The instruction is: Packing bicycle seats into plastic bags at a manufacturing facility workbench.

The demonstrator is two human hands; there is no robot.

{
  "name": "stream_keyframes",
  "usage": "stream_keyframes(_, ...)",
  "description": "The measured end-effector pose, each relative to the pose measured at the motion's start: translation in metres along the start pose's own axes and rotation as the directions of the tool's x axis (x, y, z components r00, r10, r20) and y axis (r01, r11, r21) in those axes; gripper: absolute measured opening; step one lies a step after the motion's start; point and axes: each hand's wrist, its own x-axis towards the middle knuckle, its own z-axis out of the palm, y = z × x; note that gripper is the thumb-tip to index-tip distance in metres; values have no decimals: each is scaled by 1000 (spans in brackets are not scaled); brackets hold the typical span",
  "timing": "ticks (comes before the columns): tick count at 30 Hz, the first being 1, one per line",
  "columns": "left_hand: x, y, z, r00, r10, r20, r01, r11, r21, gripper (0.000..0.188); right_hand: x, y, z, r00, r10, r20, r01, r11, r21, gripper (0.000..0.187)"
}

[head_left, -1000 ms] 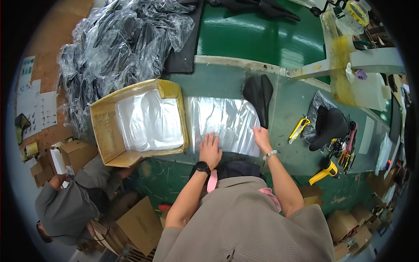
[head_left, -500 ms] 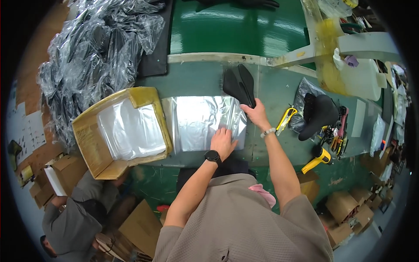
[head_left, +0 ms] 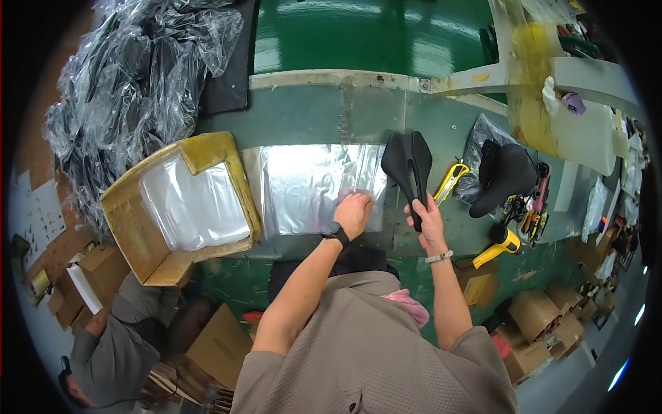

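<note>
A black bicycle saddle (head_left: 407, 163), with a long slot down its middle, is gripped near its narrow nose by my right hand (head_left: 429, 226). Its wide end points away from me, just right of a stack of clear plastic bags (head_left: 296, 193) lying flat on the bench. My left hand (head_left: 354, 215) rests on the right part of that stack, fingers curled and pinched together on the top bag; the fingertips are partly hidden. A watch sits on my left wrist and a beaded bracelet on my right.
Left stands a taped cardboard box (head_left: 181, 265) holding plastic bags. Behind it are plastic-wrapped items (head_left: 148, 83). To the right lie a yellow utility knife (head_left: 452, 181), another black saddle (head_left: 507, 181), hand tools and a yellow heat gun (head_left: 498, 248). Another person (head_left: 121, 352) is at lower left.
My right hand has brought the saddle nearer and to the right, turning it more upright in view. My left hand has gone from lying flat to curled fingers on the bags.
</note>
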Motion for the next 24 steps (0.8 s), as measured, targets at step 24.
stream_keyframes(24, -57, 82, -105, 898, 366, -243, -370, 928, 30, 10, -64, 33, 48, 861, -252, 441, 390, -229, -892, 62)
